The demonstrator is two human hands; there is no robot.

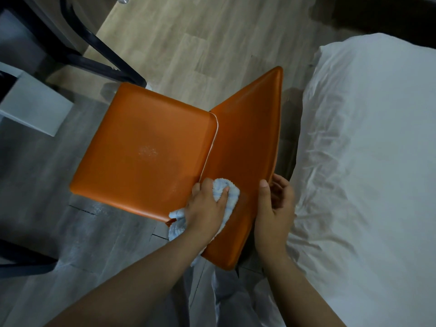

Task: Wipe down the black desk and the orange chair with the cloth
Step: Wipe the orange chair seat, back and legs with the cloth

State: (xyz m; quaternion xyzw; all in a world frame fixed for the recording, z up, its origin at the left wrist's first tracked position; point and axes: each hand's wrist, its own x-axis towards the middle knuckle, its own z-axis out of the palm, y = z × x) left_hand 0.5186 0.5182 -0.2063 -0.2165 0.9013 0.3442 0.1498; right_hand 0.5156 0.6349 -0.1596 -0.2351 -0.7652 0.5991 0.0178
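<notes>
The left hand bunches the pale blue cloth under curled fingers, pressing it onto the orange chair at the foot of its backrest. Just beside it, the right hand clasps the backrest's outer edge, thumb on the front face, fingers behind. The cloth looks soft and light, best wadded in the palm; the chair's smooth skin is likely slippery, so that stiff edge is the steadying hold. A white bed lies beyond the right hand
</notes>
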